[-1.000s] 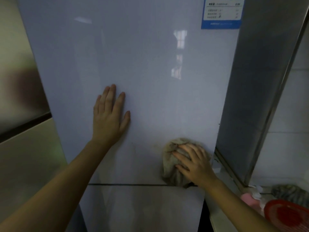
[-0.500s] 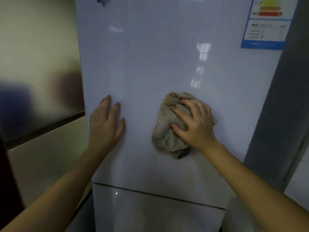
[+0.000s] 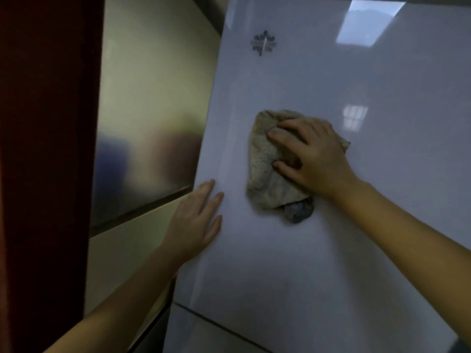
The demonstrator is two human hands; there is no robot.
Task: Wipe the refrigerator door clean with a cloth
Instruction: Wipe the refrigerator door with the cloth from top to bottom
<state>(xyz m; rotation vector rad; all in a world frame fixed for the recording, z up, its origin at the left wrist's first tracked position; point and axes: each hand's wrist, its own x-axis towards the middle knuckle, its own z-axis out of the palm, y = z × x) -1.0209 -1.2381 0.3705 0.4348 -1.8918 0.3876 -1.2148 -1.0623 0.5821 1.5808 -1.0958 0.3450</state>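
Note:
The glossy white refrigerator door point(image 3: 344, 250) fills the right side of the head view. A crumpled beige-grey cloth point(image 3: 267, 171) lies pressed against it at mid height. My right hand point(image 3: 311, 159) rests on the cloth, fingers spread and pointing left, holding it to the door. My left hand point(image 3: 196, 220) lies flat on the door near its left edge, below and left of the cloth, fingers apart and holding nothing.
A small dark emblem point(image 3: 263, 43) sits high on the door. A seam point(image 3: 221, 324) crosses the door low down. Left of the fridge stands a shiny metallic panel point(image 3: 147, 110), then a dark red-brown surface point(image 3: 43, 174).
My right hand has carried the cloth up and leftward across the door, away from the lower right corner by the seam. The view swung left and up; the blue label left the frame.

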